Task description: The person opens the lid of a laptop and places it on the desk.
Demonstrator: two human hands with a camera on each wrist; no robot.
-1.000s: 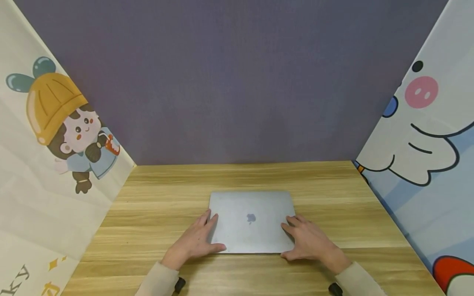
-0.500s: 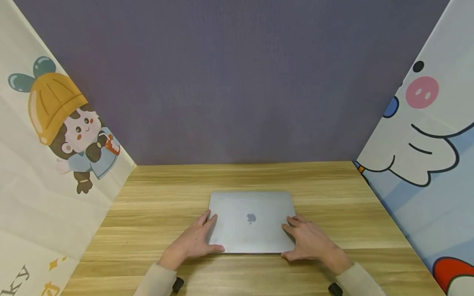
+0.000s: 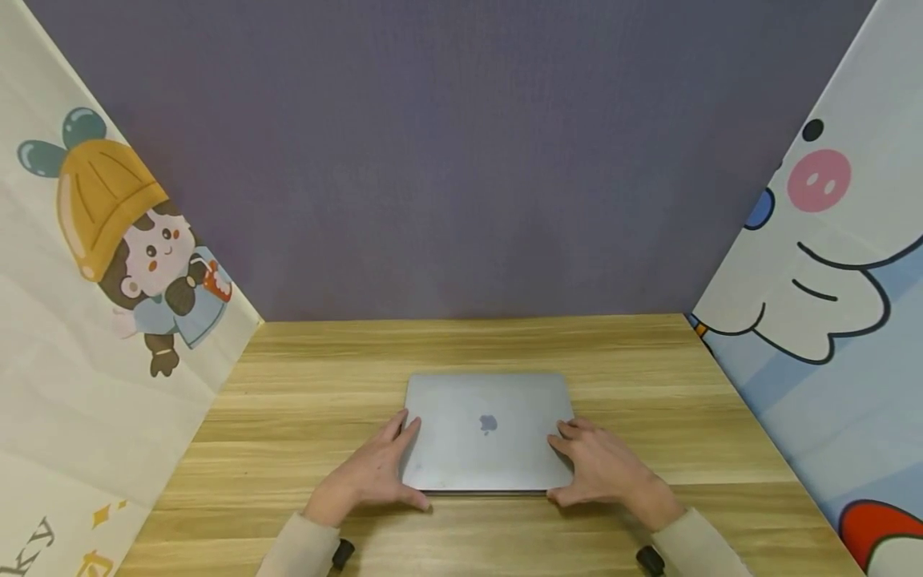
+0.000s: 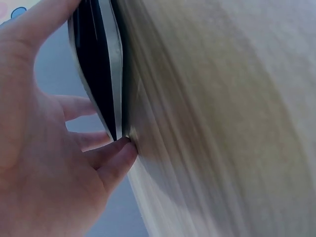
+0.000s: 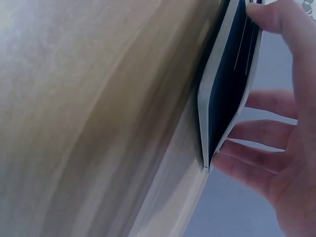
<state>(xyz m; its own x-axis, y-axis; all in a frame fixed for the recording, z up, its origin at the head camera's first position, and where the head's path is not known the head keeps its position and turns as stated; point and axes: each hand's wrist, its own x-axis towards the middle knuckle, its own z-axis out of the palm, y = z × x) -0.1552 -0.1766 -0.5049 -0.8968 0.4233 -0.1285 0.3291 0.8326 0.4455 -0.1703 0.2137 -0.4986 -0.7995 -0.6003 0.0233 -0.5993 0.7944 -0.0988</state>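
A silver laptop (image 3: 476, 457) with an apple logo lies on the wooden table, its lid slightly raised along the front edge. Both wrist views show a dark wedge-shaped gap between the lid and the base (image 5: 203, 118). My left hand (image 3: 371, 474) holds the laptop's left side, thumb at the front and fingers along the side; in the left wrist view its lower fingertips (image 4: 126, 153) meet the rear corner. On the other side, my right hand (image 3: 606, 471) grips the lid, its thumb (image 5: 266, 17) at the front gap. The keyboard and screen faces are hidden from the head view.
Wooden tabletop (image 3: 324, 361) surrounds the laptop. A grey-purple panel (image 3: 461, 160) stands behind the table. Cartoon-printed white sheets (image 3: 72, 417) flank it left and right. Each sleeve has a small dark wrist device (image 3: 342, 553) under it.
The laptop's front edge now shows a thin dark gap under the lid. My left thumb has slid down and left, off the lid's front corner; my right hand has barely moved.
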